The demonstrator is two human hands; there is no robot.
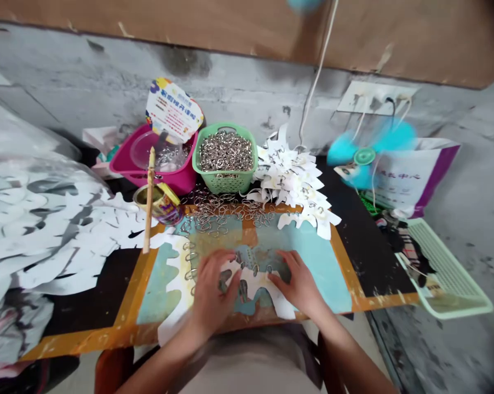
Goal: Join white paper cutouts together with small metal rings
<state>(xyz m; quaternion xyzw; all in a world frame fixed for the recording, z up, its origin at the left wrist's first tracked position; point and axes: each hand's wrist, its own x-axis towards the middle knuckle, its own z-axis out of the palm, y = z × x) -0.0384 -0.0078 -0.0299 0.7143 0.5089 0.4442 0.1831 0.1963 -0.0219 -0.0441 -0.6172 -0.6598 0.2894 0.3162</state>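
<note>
My left hand (211,293) and my right hand (297,284) rest side by side on a white cut-out paper piece (253,284) lying on the worn blue and orange board (337,257) near its front edge. Both hands press the piece with fingers curled onto it, and small metal rings sit along its top edge between the fingers. Loose metal rings (222,216) are scattered on the board just beyond. A green basket (225,156) full of rings stands behind them. A fanned pile of finished white pieces (296,183) lies to the right of that basket.
A pink basket (152,161) with a printed hand fan stands back left beside a small tin and an upright stick (149,200). White paper cut-outs (45,230) heap up at the left. A spinning teal fan (366,156), a bag and a pale green tray (448,279) are at the right.
</note>
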